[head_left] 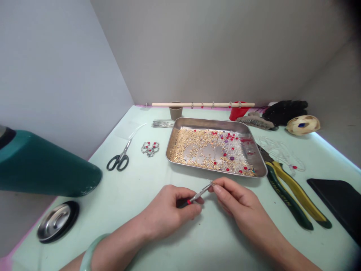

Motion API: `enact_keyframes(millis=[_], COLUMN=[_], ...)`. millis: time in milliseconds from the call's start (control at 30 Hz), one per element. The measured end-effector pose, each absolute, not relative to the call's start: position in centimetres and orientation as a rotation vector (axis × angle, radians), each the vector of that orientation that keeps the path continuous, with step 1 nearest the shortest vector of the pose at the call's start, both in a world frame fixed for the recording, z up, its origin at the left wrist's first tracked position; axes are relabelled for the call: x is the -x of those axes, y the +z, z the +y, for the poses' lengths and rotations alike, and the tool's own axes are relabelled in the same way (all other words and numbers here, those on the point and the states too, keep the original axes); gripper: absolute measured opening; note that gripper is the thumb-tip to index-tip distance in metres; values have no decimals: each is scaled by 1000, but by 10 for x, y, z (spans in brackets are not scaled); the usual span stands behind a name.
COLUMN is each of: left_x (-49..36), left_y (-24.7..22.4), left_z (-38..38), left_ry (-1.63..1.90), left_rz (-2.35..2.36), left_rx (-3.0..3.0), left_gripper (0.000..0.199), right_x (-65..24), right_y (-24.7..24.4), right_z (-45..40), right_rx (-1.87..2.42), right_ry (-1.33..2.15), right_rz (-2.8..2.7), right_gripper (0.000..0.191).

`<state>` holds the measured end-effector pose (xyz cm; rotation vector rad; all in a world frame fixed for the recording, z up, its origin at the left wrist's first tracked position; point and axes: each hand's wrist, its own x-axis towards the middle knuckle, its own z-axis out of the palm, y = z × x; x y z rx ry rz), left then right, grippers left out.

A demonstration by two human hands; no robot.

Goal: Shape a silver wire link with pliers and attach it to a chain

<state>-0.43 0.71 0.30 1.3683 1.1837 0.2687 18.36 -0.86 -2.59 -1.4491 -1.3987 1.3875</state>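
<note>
Table (pixel 146 195); tiny pinched piece (pixel 213 184) unclear

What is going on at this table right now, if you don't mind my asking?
A person is doing beadwork. The left hand grips a small metal tool with a red-and-black handle, and the right hand pinches something tiny at its tip, too small to make out. Just beyond the hands sits a metal tray strewn with gold, red and clear beads. Scissors lie to the left, green and yellow pliers to the right.
</note>
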Motion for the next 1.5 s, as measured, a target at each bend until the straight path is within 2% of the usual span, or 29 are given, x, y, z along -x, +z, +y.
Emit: enact_keyframes(millis=[400,633,1133,1400,1500], left_x=[7,8,7,7,8], left_y=[1,1,-1,4,5], left_z=[8,6,-2,3,5], left_ry=[237,250,215,211,212], left_rz=[1211,1167,1300,1235,1204], left_rx=[-1381,-1510,-1888,-1659,-1580], left_gripper=[31,26,21,26,26], right_x=[-184,-180,-174,-176,-178], right_y=[-27,-28,-43,-40,-34], right_z=[-11,-13,-22,-18,-15], right_rx=[1510,1553,1520,1508,1519], right_ry=[1134,1026,86,409,643], right_rz=[-1558,-1646,-2132,-2006,-1888], right_gripper=[22,22,22,21,20])
